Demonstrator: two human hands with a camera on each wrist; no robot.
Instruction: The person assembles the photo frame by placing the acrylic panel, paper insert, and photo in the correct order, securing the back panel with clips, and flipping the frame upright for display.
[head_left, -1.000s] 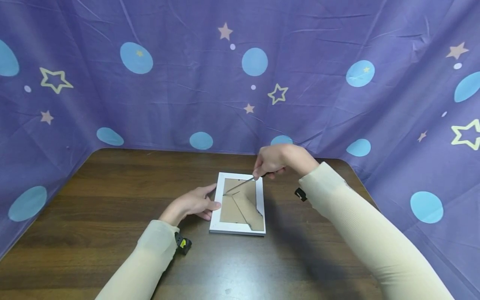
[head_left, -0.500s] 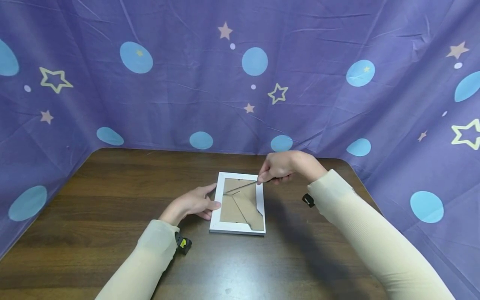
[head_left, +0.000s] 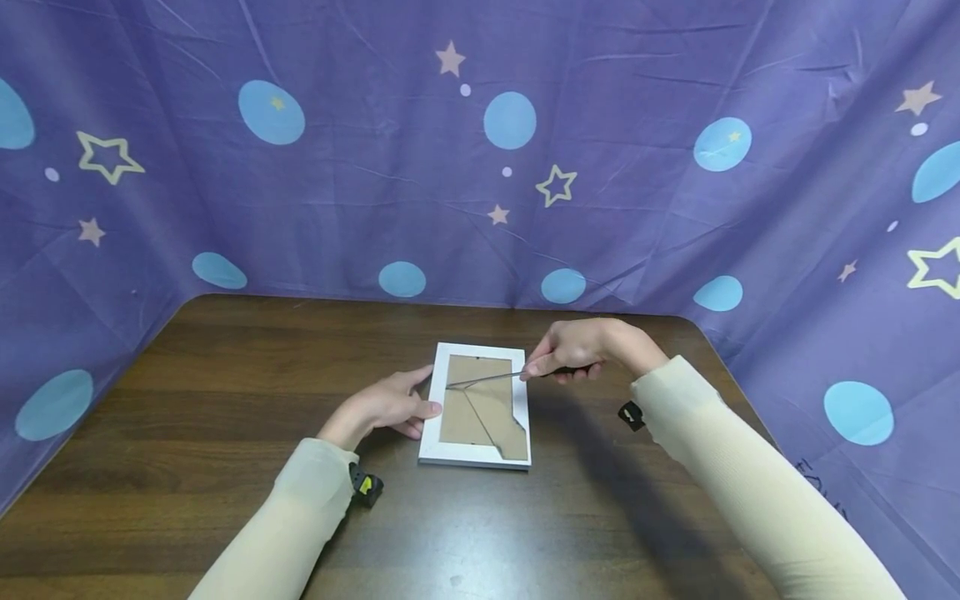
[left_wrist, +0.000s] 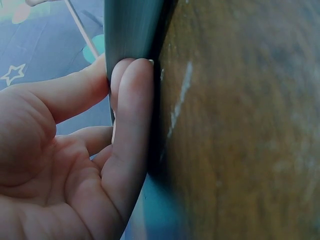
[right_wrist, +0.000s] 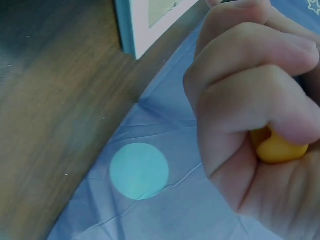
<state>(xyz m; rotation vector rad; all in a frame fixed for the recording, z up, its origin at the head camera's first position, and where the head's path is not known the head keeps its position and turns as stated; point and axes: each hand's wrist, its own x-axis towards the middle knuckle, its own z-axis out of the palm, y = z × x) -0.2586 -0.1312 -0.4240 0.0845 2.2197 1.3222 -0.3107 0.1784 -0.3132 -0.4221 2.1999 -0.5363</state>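
Note:
A white picture frame (head_left: 474, 454) lies on the table, showing its brown backing board (head_left: 457, 425) with a thin dark line across it and a notched lower right part. My left hand (head_left: 381, 405) holds the frame's left edge, thumb over the rim and fingertips against the side, as the left wrist view also shows. With curled fingers my right hand (head_left: 572, 348) grips a screwdriver with a thin metal shaft (head_left: 491, 378). Its tip sits at the backing's left inner edge. The yellow handle end (right_wrist: 280, 146) shows inside the palm; the rest of the handle is mostly hidden.
The brown wooden table (head_left: 247, 375) has rounded far corners. A purple curtain (head_left: 360, 208) with stars and blue ovals hangs along its back and sides. Small black devices are strapped at the left wrist (head_left: 366, 487) and right wrist (head_left: 632, 415).
My right hand has moved right and toward me, lowering the screwdriver's shaft to a flatter angle across the backing. Its tip stays at about the same spot. The left hand and frame hold still.

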